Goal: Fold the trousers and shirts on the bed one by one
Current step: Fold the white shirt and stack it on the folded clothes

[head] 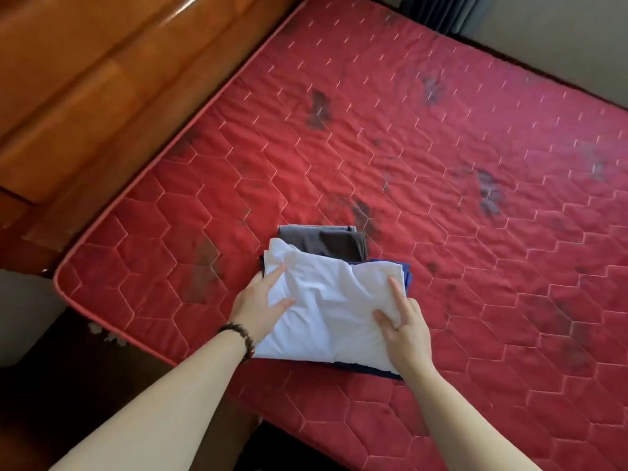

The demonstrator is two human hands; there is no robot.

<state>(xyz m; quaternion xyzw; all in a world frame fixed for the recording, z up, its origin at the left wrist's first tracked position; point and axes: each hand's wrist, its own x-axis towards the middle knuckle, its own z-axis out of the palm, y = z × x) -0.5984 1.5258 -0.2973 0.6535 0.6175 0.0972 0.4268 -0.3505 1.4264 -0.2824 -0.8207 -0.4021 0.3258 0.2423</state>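
Bed: I see a red quilted mattress (pixel 424 171) with dark stains, and a wooden headboard (pixel 78 79) along its left side. Beyond it, at the top right, hangs a dark curtain (pixel 441 11).
Stack: near the mattress's near-left corner sits a small pile. A grey garment (pixel 326 241) shows at its far edge and blue cloth (pixel 368 370) peeks out at the near and right edges.
Shirt: the white shirt (pixel 326 311) lies on top of the pile, already folded down to a rough rectangle, with creases running across it.
Left hand: my left hand (pixel 258 307) lies on the shirt's left edge, fingers fairly straight and spread, pressing more than gripping. A bead bracelet (pixel 239 338) is on that wrist.
Right hand: my right hand (pixel 404 329) is at the right edge, forefinger stretched along the cloth, thumb and lower fingers curled and bunching a fold of it.
Handling: I judge the shirt light, soft and limp, so it should slump and unfold if lifted by one corner. I would take it by both side edges at once, or flatten it with open palms. Cloth on cloth may slide, so the pile could shift under a sideways push.
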